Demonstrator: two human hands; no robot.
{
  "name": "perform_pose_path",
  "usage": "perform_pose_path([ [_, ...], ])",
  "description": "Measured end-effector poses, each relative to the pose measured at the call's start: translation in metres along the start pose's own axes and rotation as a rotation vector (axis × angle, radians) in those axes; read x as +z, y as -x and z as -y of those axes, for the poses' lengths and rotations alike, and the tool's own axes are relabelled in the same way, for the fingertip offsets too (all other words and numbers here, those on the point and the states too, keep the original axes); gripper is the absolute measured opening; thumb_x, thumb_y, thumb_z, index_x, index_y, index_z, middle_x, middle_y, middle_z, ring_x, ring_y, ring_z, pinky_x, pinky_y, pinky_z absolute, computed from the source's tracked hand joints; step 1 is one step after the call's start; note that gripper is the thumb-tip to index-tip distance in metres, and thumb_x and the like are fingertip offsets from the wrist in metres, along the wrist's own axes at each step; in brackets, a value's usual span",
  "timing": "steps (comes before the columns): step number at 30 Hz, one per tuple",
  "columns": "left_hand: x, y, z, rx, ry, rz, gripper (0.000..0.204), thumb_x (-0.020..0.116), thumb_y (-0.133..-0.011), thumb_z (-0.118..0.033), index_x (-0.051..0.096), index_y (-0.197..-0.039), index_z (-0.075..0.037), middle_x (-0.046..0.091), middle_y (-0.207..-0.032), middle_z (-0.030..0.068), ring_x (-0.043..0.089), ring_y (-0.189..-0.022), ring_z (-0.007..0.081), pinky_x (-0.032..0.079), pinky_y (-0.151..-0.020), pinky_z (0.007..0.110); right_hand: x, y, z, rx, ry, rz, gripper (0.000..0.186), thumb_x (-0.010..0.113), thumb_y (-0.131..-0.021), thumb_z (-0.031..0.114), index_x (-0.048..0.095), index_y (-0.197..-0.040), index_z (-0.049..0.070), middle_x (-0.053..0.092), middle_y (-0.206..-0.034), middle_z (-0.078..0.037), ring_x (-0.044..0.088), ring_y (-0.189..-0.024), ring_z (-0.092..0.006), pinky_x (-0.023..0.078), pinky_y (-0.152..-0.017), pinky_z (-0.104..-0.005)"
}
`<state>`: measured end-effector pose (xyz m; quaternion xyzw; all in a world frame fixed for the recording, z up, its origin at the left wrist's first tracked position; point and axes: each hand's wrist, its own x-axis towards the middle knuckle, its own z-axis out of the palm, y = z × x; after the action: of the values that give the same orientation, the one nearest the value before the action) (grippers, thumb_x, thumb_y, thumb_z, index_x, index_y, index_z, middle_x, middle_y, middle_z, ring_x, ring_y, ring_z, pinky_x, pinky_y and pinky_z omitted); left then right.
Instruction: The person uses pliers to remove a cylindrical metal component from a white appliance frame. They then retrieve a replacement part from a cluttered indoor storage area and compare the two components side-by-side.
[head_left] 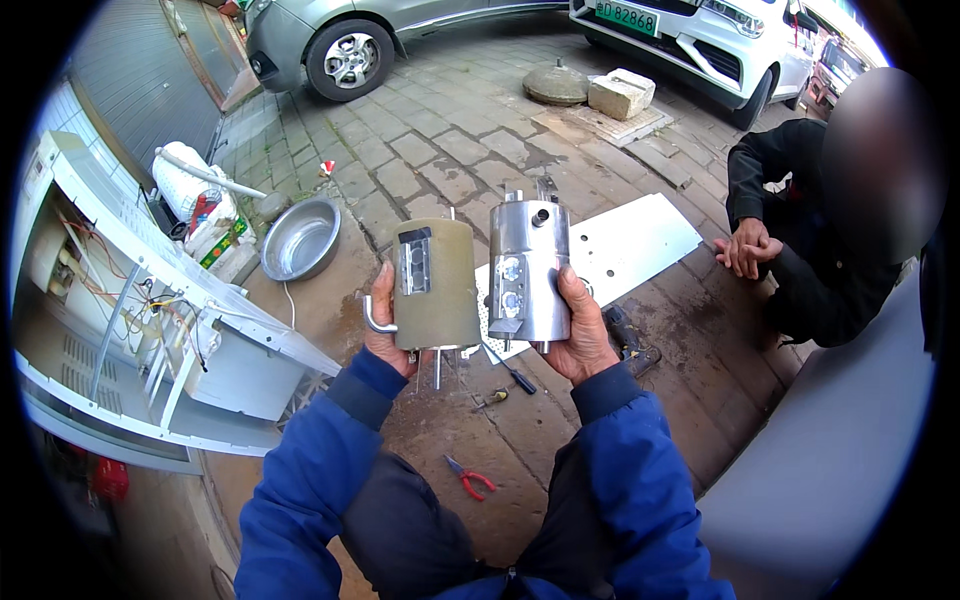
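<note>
My left hand [389, 353] is closed around an olive-tan cylindrical tank [450, 290] with a dark patch on its side, a bent metal pipe at its lower left and a straight stub below. My right hand [590, 335] grips a shiny stainless steel tank [547, 290], its thumb on the tank's right side. Short pipes stick out at this tank's top and bottom, and small round fittings sit on its front. Both tanks are upright, side by side with a narrow gap, above the paving. The fingers behind each tank are mostly hidden.
Left stands an opened white appliance [250, 375] with loose wires, beside a metal basin [302, 240]. Below the tanks lie a screwdriver [521, 380], red-handled pliers [474, 484], a power drill [628, 345] and a white panel [645, 245]. A person [790, 290] crouches at right; cars are parked behind.
</note>
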<state>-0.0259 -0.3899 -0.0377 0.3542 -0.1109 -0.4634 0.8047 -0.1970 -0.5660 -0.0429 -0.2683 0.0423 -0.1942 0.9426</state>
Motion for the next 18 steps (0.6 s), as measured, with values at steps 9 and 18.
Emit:
perform_pose_path([
  [9,0.006,0.008,-0.008,-0.015,-0.067,0.034,0.074,0.061,-0.096,-0.067,0.058,-0.142,-0.009,0.069,-0.129,0.0138,0.072,-0.112,0.0268,0.061,-0.097,0.044,-0.014,-0.005,-0.007,-0.001,0.028,0.002,0.095,0.074,-0.092,0.056,0.033,-0.157,0.001,0.059,-0.140,-0.026,0.065,-0.124,-0.0442,0.056,-0.106,-0.0547],
  [18,0.008,0.009,-0.006,0.038,-0.177,-0.083,0.082,0.053,-0.097,-0.073,0.056,-0.145,-0.006,0.070,-0.128,0.0184,0.074,-0.107,0.0303,0.063,-0.090,0.045,-0.023,-0.007,-0.011,-0.005,0.002,0.020,0.093,0.072,-0.093,0.057,0.035,-0.156,0.000,0.058,-0.140,-0.028,0.064,-0.123,-0.0479,0.056,-0.105,-0.0570],
])
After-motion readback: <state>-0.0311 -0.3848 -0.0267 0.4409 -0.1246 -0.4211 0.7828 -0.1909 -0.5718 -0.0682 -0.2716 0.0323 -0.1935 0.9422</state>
